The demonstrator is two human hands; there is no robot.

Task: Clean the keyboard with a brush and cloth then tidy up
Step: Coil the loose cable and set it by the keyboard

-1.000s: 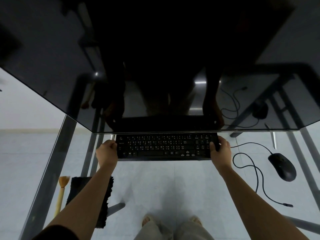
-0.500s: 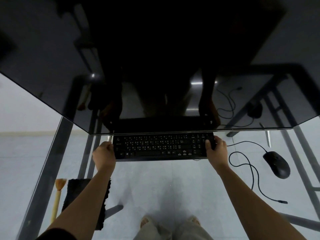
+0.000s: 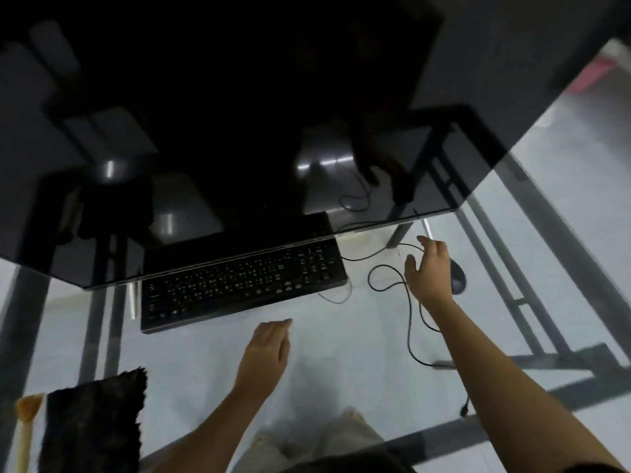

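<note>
On the glass desk (image 3: 341,336) in front of you, one black keyboard (image 3: 240,285) lies slightly askew, its far edge tucked under the lower rim of a large dark monitor (image 3: 239,114). Neither of your hands touches it. Your left hand (image 3: 268,349) hovers just below the keyboard's near edge, fingers loosely curled and holding nothing. Your right hand (image 3: 428,271) reaches out to the right with fingers spread wide, also empty, over a looping black cable (image 3: 408,312) and just beside one black mouse (image 3: 456,276), which it partly hides.

Both cleaning tools lie at the bottom left corner, well apart from either hand: one dark, fuzzy cloth (image 3: 92,421) and, just beside it on the left, one brush (image 3: 25,425) with a pale wooden handle. Only part of each is in view.

Judging from this, the keyboard sits in its place on the desk and the step in hand looks like tidying, with the right hand going for the mouse or its cable. Whether the brushing and wiping are done cannot be told. The next move likely calls for closing the right hand on the mouse without snagging the cable loops, then dealing with the brush and cloth.

Counted: one keyboard, one mouse, one cloth, one brush, one monitor, two hands.
</note>
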